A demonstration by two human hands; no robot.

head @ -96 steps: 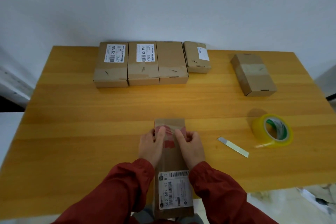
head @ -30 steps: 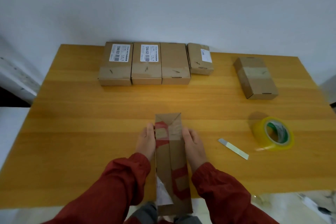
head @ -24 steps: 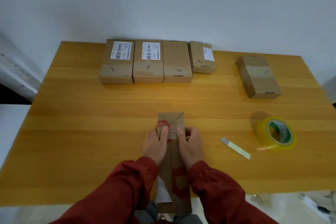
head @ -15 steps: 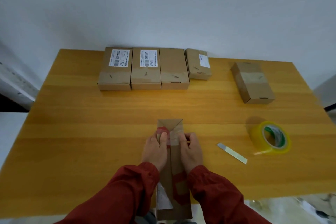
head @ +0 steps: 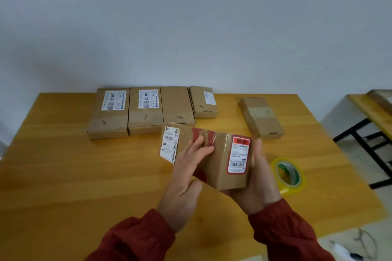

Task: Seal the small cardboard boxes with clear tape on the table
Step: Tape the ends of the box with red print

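A small cardboard box [head: 218, 161] with red tape, a white label on its left end and a red-bordered label on its right end hangs sideways above the wooden table [head: 84, 176]. My left hand [head: 186, 176] holds it with fingers laid over the taped face and the thumb underneath. My right hand [head: 261, 180] cups and grips the right end. A roll of clear yellowish tape [head: 289, 176] lies on the table just right of my right hand.
Several closed cardboard boxes [head: 145, 110] stand in a row at the table's back edge. One more taped box [head: 261, 116] lies apart at the back right. A second table [head: 373, 108] stands off to the right.
The box lay lengthwise on the table with both thumbs pressing its taped end. Now it is lifted off the table, turned sideways and carried further back. The view has tilted upward.
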